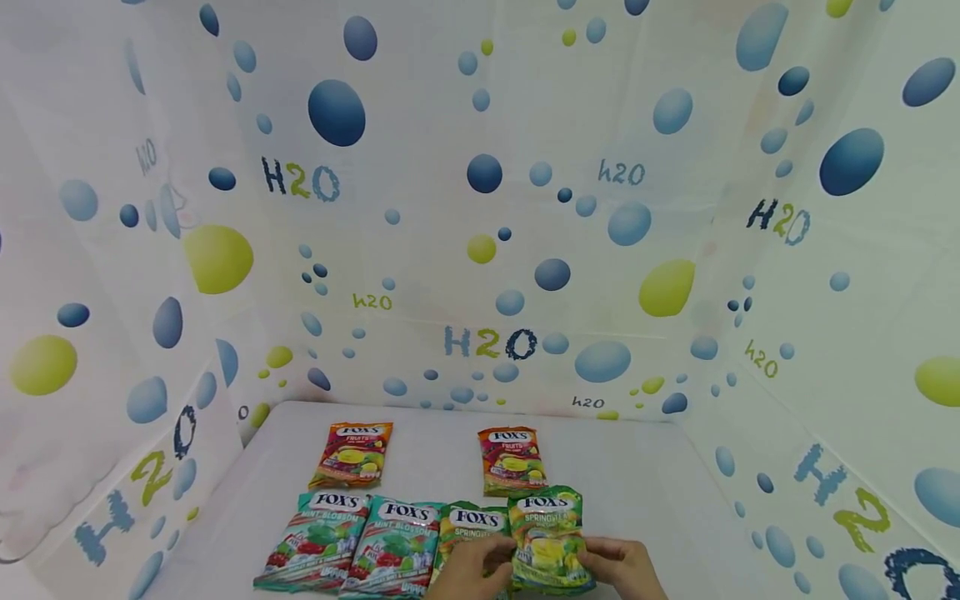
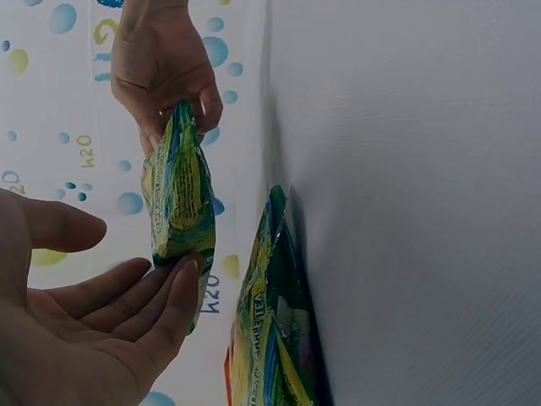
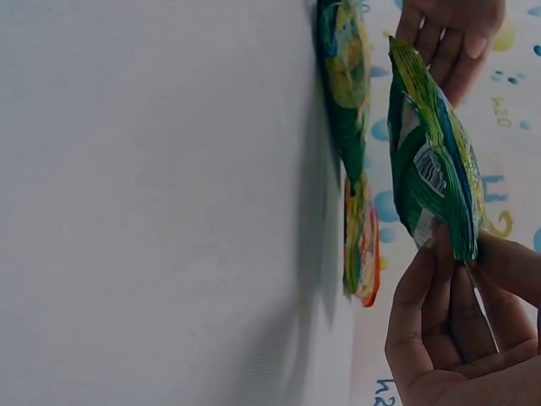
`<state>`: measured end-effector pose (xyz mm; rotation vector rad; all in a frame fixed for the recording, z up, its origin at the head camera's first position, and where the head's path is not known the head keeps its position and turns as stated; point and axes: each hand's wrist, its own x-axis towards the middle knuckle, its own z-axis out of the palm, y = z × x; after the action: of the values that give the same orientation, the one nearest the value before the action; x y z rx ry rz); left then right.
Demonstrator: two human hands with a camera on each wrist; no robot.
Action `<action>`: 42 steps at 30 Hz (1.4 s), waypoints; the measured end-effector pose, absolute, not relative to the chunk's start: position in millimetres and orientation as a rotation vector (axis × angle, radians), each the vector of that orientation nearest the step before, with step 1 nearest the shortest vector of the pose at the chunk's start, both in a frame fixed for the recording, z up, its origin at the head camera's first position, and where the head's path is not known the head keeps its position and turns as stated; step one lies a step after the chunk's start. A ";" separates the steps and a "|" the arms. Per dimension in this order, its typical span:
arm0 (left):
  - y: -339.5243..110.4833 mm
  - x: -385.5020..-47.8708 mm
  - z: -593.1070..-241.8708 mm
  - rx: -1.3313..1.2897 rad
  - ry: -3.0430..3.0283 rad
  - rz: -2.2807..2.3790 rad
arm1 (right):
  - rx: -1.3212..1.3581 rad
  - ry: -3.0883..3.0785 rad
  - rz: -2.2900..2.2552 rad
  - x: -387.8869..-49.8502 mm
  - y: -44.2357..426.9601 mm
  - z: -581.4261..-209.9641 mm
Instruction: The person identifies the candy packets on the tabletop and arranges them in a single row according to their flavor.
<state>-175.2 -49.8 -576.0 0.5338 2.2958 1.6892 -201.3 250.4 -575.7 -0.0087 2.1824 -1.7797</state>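
A green-and-yellow Springtea bag is held up off the table. My right hand pinches its right edge between thumb and fingers. On the other edge, my left hand touches the bag with extended fingertips, its thumb standing apart. A second Springtea bag lies on the table, partly hidden behind my left hand in the head view. To its left lie two teal Mint Blossom bags, side by side.
Two orange-red Fruits bags lie farther back on the white table, spaced apart. A patterned sheet with blue and green dots surrounds the table at the back and sides.
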 end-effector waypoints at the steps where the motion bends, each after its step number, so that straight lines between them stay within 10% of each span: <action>1: -50.3 -177.0 -580.9 0.549 2.299 1.667 | -0.019 2.167 -1.783 -201.0 251.6 -577.7; 11: -48.2 -201.8 -653.0 0.478 2.127 1.653 | -0.031 2.035 -1.822 -198.3 258.7 -594.6; 21: -40.1 -172.0 -595.7 0.424 2.190 1.586 | -0.003 2.042 -1.816 -200.0 256.2 -608.6; 42: -42.9 -179.3 -596.7 0.521 2.218 1.507 | 0.014 2.517 -1.290 -215.0 248.0 -604.4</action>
<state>-179.3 -42.9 -596.7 0.5214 2.2185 1.5074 -215.0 248.0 -604.4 0.0139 2.5170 -1.2898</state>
